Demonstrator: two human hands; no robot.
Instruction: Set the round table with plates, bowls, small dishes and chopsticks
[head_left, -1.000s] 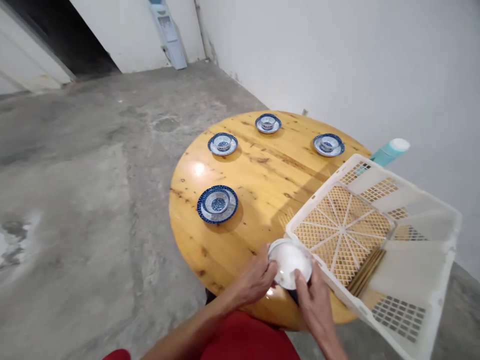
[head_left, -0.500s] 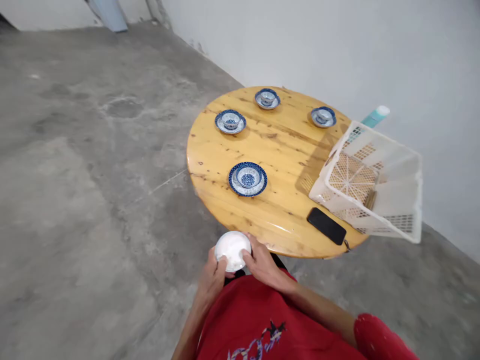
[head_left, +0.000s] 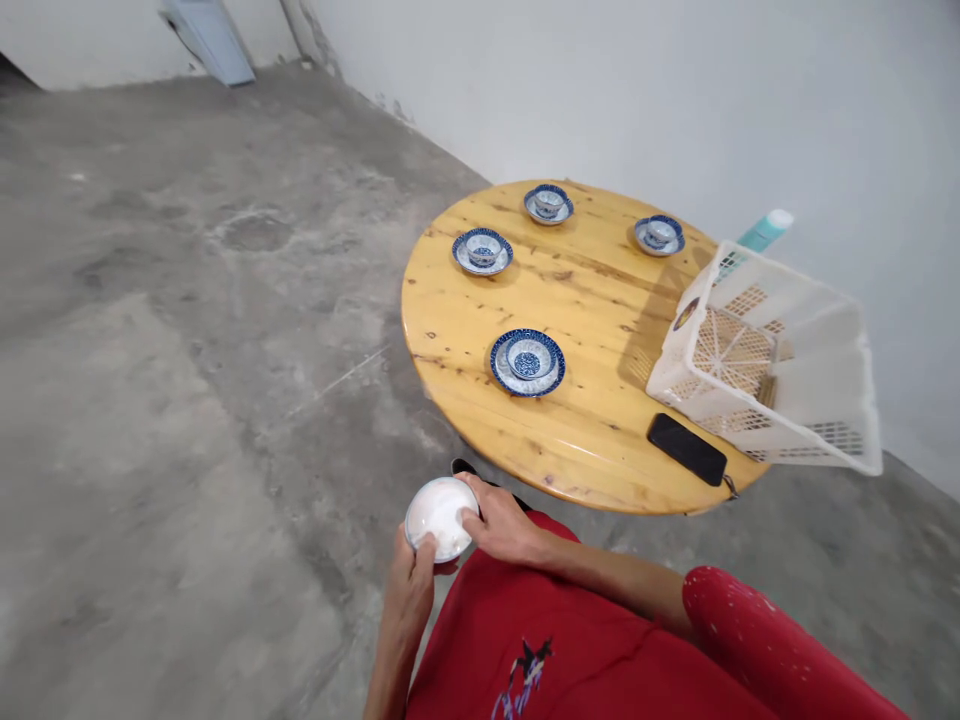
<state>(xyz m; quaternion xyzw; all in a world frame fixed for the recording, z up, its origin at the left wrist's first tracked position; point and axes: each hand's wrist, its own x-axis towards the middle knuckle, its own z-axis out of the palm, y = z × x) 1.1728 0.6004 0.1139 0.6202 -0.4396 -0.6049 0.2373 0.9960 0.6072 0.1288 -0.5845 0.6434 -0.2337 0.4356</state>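
A small round white bowl [head_left: 441, 518] with a thin bluish rim is held in front of my body, off the near-left edge of the table. My left hand [head_left: 411, 575] grips its lower left side, the thumb lying over the white surface. From the right, my right hand [head_left: 496, 520] closes on the opposite side, its thumb also over the white part. What the fingers do underneath is hidden. Nearest on the table is a blue-and-white bowl [head_left: 529, 358] standing on a matching blue-rimmed plate [head_left: 501, 371].
On the round wooden table [head_left: 600, 340] stand further bowl-and-plate sets: one at left [head_left: 482, 250], one at the back [head_left: 548, 204], one at back right [head_left: 660, 235]. A white plastic basket [head_left: 675, 385] lies tipped at right, near a black phone [head_left: 686, 448] and a teal tube [head_left: 761, 232].
The view has shifted, so the table sits farther right in it. My hands and the white bowl have moved left and slightly down, away from the table, with both hands still gripping it.
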